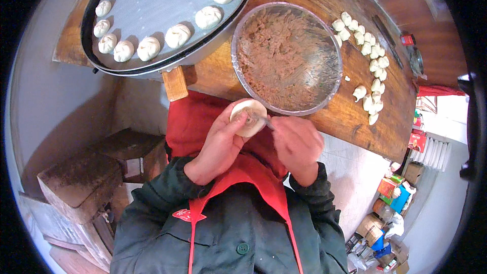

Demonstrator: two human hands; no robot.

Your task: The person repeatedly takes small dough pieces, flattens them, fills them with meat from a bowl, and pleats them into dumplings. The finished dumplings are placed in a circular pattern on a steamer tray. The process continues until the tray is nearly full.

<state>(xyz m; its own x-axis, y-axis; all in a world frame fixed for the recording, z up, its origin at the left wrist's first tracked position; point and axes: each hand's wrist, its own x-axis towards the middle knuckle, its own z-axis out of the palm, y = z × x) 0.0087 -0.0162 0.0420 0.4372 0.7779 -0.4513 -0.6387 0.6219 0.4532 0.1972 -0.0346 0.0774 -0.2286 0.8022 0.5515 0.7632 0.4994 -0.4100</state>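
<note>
My left hand holds a round dough wrapper from below, its thumb pressing on the meat filling in the middle. A slim metal utensil is gripped in my right hand, and its tip meets the wrapper's right side; its far end is hidden by the fingers. Just beyond both hands stands a wide metal bowl of minced meat filling. To the upper left, a large round steamer tray carries several pleated buns along its rim.
Small dough pieces lie in a line on the right of the wooden table. A thin dark rod rests behind them. A wooden block juts out below the steamer. Boxes and bags crowd the floor at lower right.
</note>
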